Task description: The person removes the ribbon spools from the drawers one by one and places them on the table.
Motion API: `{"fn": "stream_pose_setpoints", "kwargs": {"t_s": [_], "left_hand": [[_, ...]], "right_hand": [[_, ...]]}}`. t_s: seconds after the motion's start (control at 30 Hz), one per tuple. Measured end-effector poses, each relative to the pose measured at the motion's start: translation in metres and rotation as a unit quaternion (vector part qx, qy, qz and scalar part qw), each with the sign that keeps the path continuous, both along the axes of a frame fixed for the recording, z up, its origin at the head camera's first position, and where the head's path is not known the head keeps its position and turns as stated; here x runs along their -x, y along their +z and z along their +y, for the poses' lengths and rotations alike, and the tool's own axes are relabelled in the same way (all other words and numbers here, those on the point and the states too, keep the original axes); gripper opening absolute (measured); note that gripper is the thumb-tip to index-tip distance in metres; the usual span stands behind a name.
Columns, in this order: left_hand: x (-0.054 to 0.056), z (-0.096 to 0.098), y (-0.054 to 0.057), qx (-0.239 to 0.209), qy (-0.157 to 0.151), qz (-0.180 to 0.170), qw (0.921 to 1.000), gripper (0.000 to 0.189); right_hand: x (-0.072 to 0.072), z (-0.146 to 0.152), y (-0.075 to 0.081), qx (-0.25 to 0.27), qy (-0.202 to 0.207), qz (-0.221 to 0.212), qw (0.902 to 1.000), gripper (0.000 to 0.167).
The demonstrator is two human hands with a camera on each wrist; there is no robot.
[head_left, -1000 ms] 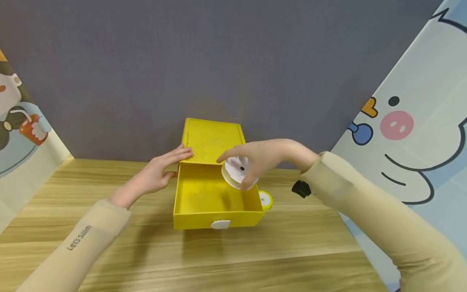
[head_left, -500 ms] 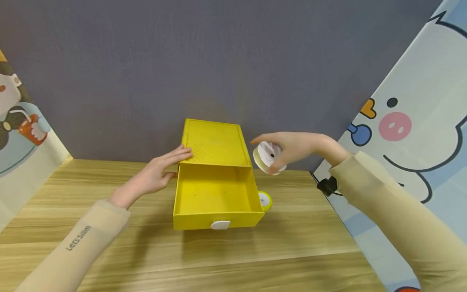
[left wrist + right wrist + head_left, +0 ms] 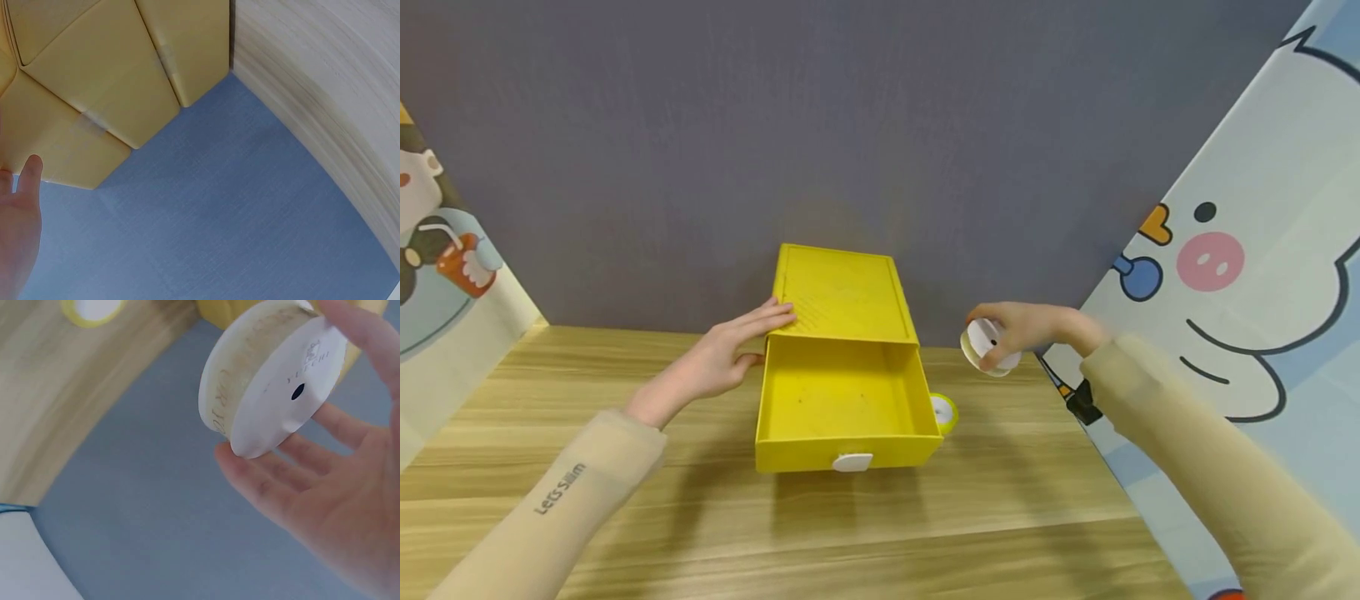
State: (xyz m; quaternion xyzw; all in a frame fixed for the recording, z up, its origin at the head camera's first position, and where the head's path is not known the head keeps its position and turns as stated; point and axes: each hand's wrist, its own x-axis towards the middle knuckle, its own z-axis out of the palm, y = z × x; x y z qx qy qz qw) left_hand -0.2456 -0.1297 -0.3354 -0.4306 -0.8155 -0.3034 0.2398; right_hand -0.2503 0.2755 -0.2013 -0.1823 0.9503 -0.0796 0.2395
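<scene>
My right hand [image 3: 1018, 327] grips a white spool of ribbon [image 3: 981, 340] by its rim, in the air to the right of a yellow drawer box [image 3: 846, 293]. In the right wrist view the ribbon spool [image 3: 275, 387] shows cream ribbon with printed lettering between two white discs, thumb and fingers on opposite edges. The box's drawer [image 3: 850, 454] is pulled out, and its visible floor is bare. On the box's top left edge rest the straight fingers of my left hand [image 3: 726, 354], thumb lower at the side. The left wrist view catches part of that hand [image 3: 22, 219] beside the yellow box.
A round yellow-rimmed white roll [image 3: 943, 412] sits against the drawer's right side. Behind the box rises a grey wall [image 3: 880, 150]. Cartoon-printed panels [image 3: 1262, 333] flank the wooden tabletop [image 3: 985, 517] at left and right. A white tab handle [image 3: 853, 462] sticks out from the drawer front.
My right hand has carried the ribbon spool from above the open drawer out to the right, and then a little lower. The left hand and the box have stayed in place.
</scene>
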Motion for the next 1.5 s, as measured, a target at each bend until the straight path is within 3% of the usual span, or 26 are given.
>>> {"fn": "stream_pose_setpoints", "kwargs": {"t_s": [0.37,0.57,0.7,0.93,1.23,1.5], "left_hand": [[0.003,0.001,0.0,0.008,0.004,-0.007,0.9999,0.072],[0.001,0.001,0.002,0.005,0.005,-0.014,0.9999,0.073],[-0.001,0.001,0.004,0.006,0.007,-0.024,0.9997,0.073],[-0.001,0.001,0.004,0.005,0.006,-0.019,0.9998,0.072],[0.001,0.002,0.001,0.002,0.005,-0.027,0.9996,0.072],[0.002,0.004,0.0,0.003,0.007,-0.031,0.9995,0.073]], "right_hand": [[-0.007,0.015,-0.077,0.027,0.026,-0.014,0.9992,0.077],[-0.009,0.016,-0.106,0.063,0.027,-0.033,0.9971,0.069],[-0.012,0.013,-0.119,0.062,0.019,-0.047,0.9968,0.07],[-0.02,0.006,-0.14,0.039,0.027,-0.034,0.9983,0.067],[-0.024,0.005,-0.165,0.09,0.033,-0.083,0.9919,0.075],[-0.026,0.004,-0.176,0.127,0.028,-0.121,0.9841,0.065]]}}
